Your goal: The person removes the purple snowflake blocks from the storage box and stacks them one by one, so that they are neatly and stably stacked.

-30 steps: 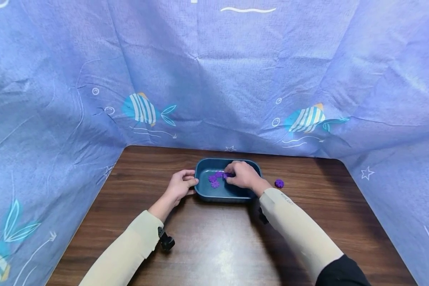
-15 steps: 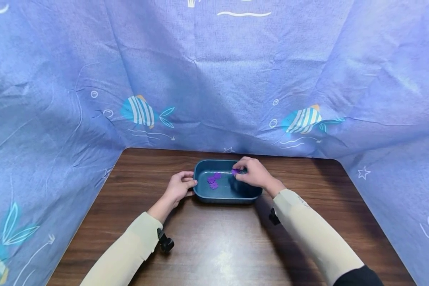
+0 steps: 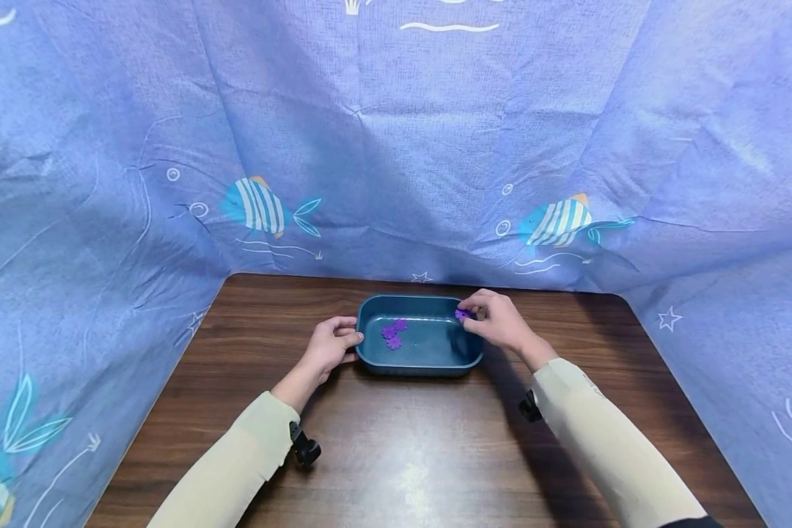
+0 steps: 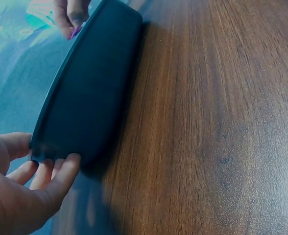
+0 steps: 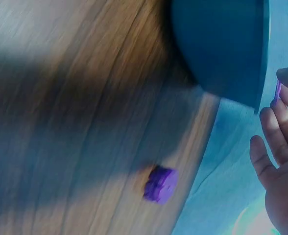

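One purple flower-shaped piece [image 3: 462, 315] pinched in the right hand [image 3: 499, 321], thumb against fingertips. It's seen edge-on in the right wrist view, with a gap between it and the rim; the remaining fingers are extended. Position: up by the far right corner of the tray [image 3: 435, 346].

Left hand [image 3: 330, 343] grips the tray's left end, thumb at the rim, fingers against the outer wall.

Inside the tray, left half: three loose purple pieces [image 3: 389, 333], bunched, lying on the floor. Stack of purple pieces [image 5: 161, 185] on the table [image 3: 383, 447], right of the tray, blurred, so can't count layers.

Further out: pale sleeves [image 3: 231, 462] on both forearms, black wrist cameras [image 3: 306, 446] at both wrists. Table is dark wood grain. Blue fish-print cloth [image 3: 422, 176] hangs behind and at both sides.
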The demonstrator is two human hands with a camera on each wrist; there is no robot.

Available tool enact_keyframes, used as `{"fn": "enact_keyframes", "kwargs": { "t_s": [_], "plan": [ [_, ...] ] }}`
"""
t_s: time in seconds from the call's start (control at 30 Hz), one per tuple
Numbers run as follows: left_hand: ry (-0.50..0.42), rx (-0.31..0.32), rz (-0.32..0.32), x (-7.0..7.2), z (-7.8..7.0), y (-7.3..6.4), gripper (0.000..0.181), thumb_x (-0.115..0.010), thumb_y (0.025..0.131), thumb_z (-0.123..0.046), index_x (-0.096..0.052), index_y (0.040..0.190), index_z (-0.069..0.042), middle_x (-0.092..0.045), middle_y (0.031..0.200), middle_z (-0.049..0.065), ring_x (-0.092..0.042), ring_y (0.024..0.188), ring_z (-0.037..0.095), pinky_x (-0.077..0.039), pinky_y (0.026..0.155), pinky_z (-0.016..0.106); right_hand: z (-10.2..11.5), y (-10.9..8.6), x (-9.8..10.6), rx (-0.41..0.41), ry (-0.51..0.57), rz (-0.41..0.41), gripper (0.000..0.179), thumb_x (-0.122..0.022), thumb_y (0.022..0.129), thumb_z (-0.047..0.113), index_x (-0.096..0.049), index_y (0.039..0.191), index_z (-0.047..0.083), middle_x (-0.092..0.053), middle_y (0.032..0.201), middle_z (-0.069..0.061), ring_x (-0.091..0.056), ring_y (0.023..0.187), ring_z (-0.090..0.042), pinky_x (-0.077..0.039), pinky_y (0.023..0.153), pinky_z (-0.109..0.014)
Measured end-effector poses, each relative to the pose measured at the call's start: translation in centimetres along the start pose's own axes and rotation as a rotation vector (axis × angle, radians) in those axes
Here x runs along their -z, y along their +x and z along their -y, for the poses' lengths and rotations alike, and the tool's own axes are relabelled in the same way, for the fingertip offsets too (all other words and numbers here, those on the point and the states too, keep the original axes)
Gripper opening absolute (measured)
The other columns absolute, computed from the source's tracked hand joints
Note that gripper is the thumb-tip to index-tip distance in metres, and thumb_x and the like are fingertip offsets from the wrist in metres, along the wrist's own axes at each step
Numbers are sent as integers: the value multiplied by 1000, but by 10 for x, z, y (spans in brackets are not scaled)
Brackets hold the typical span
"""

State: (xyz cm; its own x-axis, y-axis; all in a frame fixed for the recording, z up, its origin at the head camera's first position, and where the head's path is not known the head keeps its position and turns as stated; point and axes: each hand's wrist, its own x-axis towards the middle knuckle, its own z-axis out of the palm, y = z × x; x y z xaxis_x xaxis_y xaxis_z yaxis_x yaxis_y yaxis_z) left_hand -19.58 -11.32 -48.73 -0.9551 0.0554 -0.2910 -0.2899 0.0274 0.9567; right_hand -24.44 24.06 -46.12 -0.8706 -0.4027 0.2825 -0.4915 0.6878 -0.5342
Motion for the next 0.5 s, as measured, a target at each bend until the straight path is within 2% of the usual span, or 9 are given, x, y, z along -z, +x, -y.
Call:
{"fn": "enact_keyframes", "kwargs": {
  "t_s": [0.17, 0.5],
  "plan": [
    [6, -1, 3, 0, 1, 3, 44, -66, 98, -1, -55, 141, 2, -63, 117, 18, -66, 110, 33, -64, 83, 41, -20, -14, 8, -36, 0, -36, 24, -78, 82, 11, -79, 106, 7, -71, 99, -7, -68, 87, -27, -58, 71, -40],
    [11, 3, 1, 1, 3, 5, 43, -66, 99, -2, -56, 141, 1, -62, 119, 19, -65, 112, 33, -64, 85, 42, -53, -41, 15, -136, -8, -51, 24, -77, 83, 8, -78, 107, 6, -72, 100, -9, -70, 88, -27, -60, 74, -38]
  ]
}}
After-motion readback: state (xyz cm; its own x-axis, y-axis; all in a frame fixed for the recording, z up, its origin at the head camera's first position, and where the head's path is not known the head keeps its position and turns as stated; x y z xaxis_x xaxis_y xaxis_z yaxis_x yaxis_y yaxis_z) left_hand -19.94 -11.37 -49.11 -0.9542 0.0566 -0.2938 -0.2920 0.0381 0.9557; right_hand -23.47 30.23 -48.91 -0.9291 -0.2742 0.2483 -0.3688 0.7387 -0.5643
